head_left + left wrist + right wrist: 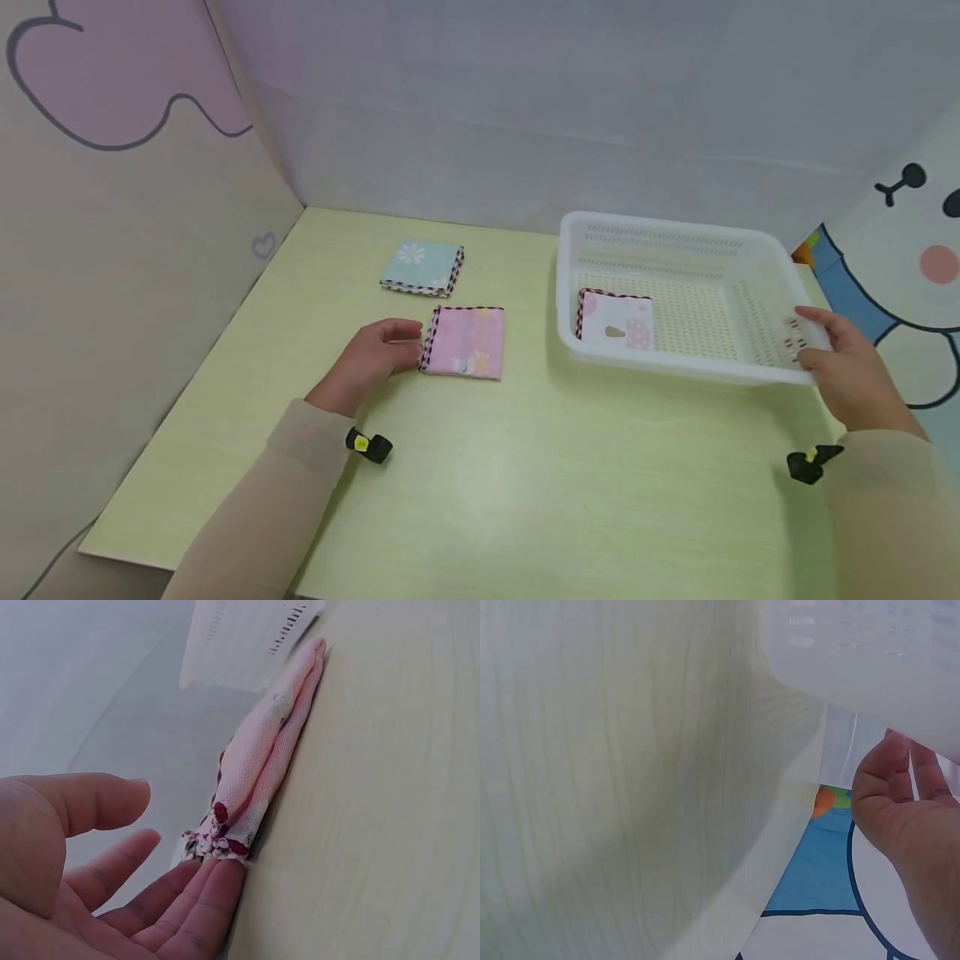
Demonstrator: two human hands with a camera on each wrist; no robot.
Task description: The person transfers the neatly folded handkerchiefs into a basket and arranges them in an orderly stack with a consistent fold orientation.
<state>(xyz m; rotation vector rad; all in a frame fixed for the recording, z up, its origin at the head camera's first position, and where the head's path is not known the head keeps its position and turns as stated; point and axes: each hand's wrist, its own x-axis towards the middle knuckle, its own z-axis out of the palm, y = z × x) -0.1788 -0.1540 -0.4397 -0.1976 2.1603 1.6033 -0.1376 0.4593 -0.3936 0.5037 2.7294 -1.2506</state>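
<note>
A pink folded cloth [467, 343] with a dark-and-white stitched edge lies on the table. My left hand [372, 360] is at its left side; in the left wrist view the fingertips [225, 881] touch the stitched edge, while the thumb stays apart from it. With my right hand [851, 367] I grip the right rim of a white plastic basket [675, 360], thumb on one side and fingers on the other. That end of the basket appears raised above the table in the right wrist view. Inside, at its left, lies a white folded cloth [617, 321] with pink spots.
Behind the pink cloth lies a light-blue folded cloth [423, 265] with a white daisy. The pale wooden table [540, 483] meets a light wall covering [525, 117] at the back. Printed panels stand at the left and right.
</note>
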